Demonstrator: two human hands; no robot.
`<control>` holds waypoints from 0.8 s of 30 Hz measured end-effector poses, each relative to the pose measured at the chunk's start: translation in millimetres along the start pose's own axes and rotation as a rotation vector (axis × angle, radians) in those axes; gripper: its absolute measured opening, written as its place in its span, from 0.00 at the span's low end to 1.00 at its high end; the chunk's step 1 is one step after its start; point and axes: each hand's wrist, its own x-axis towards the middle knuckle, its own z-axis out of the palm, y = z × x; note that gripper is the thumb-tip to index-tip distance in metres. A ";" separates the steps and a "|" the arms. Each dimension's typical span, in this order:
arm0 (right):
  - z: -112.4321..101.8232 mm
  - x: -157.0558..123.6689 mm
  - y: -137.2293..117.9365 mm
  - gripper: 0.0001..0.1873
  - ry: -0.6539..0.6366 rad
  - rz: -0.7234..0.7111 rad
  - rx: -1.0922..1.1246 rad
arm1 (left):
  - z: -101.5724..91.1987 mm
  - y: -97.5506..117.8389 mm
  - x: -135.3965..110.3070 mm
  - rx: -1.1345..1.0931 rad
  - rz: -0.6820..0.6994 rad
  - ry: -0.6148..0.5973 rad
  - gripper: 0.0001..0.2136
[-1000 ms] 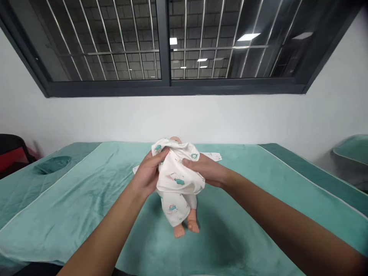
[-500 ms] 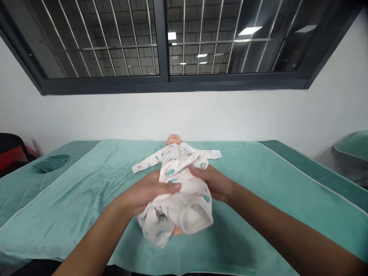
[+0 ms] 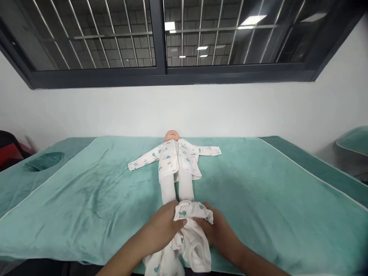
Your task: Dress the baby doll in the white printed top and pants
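Observation:
A baby doll (image 3: 171, 135) lies on its back on the green bed cover, head toward the wall. It wears a white printed jacket (image 3: 168, 158) with both sleeves spread out and the front parted. Its white legs (image 3: 186, 187) point toward me. Over the lower legs, my left hand (image 3: 168, 226) and my right hand (image 3: 217, 228) grip a pair of white printed baby pants (image 3: 198, 245) from either side. Both thumbs press on the bunched cloth, and the rest hangs down at the bed's near edge. The doll's feet are hidden.
The green bed cover (image 3: 253, 214) has a face hole (image 3: 44, 161) at its left end. A white wall (image 3: 230, 109) and a barred window (image 3: 165, 73) stand behind the bed. Something black and red (image 3: 10, 153) is at far left, and another green-covered surface (image 3: 353, 141) at far right.
Both hands have drawn the pants down from over the doll's torso toward me, to its lower legs. The jacket front and white legs now show. The view has tilted slightly.

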 end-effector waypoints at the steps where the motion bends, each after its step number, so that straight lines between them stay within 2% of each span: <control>1: -1.5 1.2 1.3 0.09 0.018 -0.027 -0.049 | 1.2 3.0 3.2 0.065 0.009 -0.015 0.18; 3: -3.5 4.0 4.9 0.08 0.063 -0.061 -0.117 | 3.5 8.5 8.1 0.156 0.030 -0.065 0.18; 5: -5.2 6.6 8.2 0.10 0.090 -0.076 -0.166 | 5.2 10.7 11.2 0.141 0.035 -0.101 0.18; 8: -10.6 8.6 6.1 0.11 0.065 -0.095 -0.193 | 6.3 7.0 12.9 -0.115 -0.063 -0.119 0.20; 10: -16.2 8.4 -1.5 0.13 0.011 -0.098 -0.126 | 6.4 3.6 12.2 -0.306 -0.138 -0.105 0.23; 12: -21.5 7.9 -11.6 0.14 -0.025 -0.067 0.008 | 6.1 3.3 11.8 -0.406 -0.163 -0.087 0.26; 14: -25.3 9.1 -20.3 0.14 -0.008 -0.042 0.105 | 5.2 6.7 13.5 -0.428 -0.144 -0.094 0.27; 16: -27.6 13.9 -25.0 0.15 0.048 -0.067 0.108 | 4.0 11.9 18.5 -0.385 -0.096 -0.085 0.25; 19: -28.7 28.2 -24.0 0.16 0.136 -0.124 0.109 | 3.7 16.6 30.7 -0.228 -0.005 0.034 0.20; 22: -27.1 43.8 -18.6 0.15 0.198 -0.097 0.214 | 5.7 16.4 41.6 -0.050 0.045 0.221 0.15; 24: -25.0 51.0 -14.9 0.16 0.200 -0.067 0.274 | 6.8 15.8 44.6 -0.006 0.048 0.275 0.14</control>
